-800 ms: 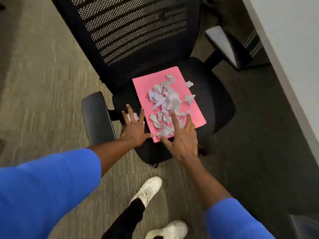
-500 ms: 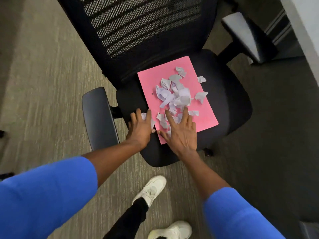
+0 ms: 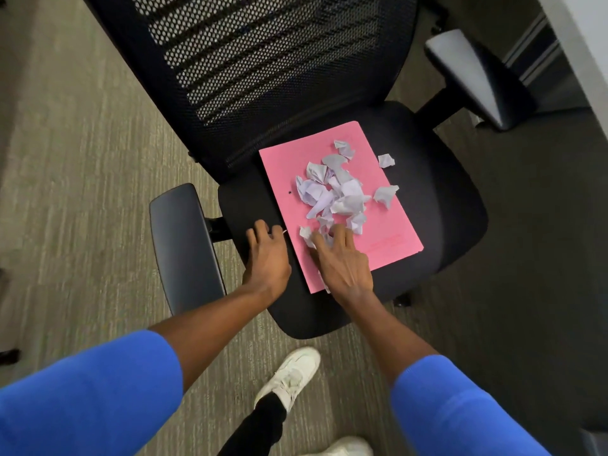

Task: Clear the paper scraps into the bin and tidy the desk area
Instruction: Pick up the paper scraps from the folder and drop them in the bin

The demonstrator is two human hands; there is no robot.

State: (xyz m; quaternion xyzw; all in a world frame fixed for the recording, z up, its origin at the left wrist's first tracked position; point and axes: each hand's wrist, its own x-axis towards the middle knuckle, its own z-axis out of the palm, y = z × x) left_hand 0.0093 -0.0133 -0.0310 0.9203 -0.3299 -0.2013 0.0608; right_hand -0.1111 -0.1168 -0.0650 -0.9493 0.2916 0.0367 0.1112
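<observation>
Paper scraps (image 3: pixel 335 195) are lying in a loose heap on a pink folder, which is sitting on the seat of a black office chair.

Carpet (image 3: pixel 82 159) in grey-green is filling the frame from 7 to 11 o'clock. Office chair (image 3: pixel 454 205) is taking up the centre, its mesh back (image 3: pixel 263 54) reaching toward 12 o'clock, one armrest (image 3: pixel 184 245) sticking out at 9 o'clock of the seat and the other armrest (image 3: pixel 470 77) at 2 o'clock. A pale desk edge (image 3: pixel 585 44) is running down the frame at 2 o'clock. Blue sleeves (image 3: pixel 85 399) are covering both upper arms at 5 and 7 o'clock, and a white shoe (image 3: pixel 289 376) is standing on the carpet at 6 o'clock, with a second one just showing at the lower edge.

Pink folder (image 3: pixel 283 172) is lying flat, tilted so its long side is running from 11 to 5 o'clock. One scrap is sitting just off its 2 o'clock edge, on the seat.

Right hand (image 3: pixel 342 261) is resting palm down on the folder's 7 o'clock corner, fingers spread wide and touching the nearest scraps, gripping nothing that can be seen. Left hand (image 3: pixel 268 255) is lying on the bare seat just beside the folder's edge, fingers curled loosely; whether it is pinching anything cannot be told.
</observation>
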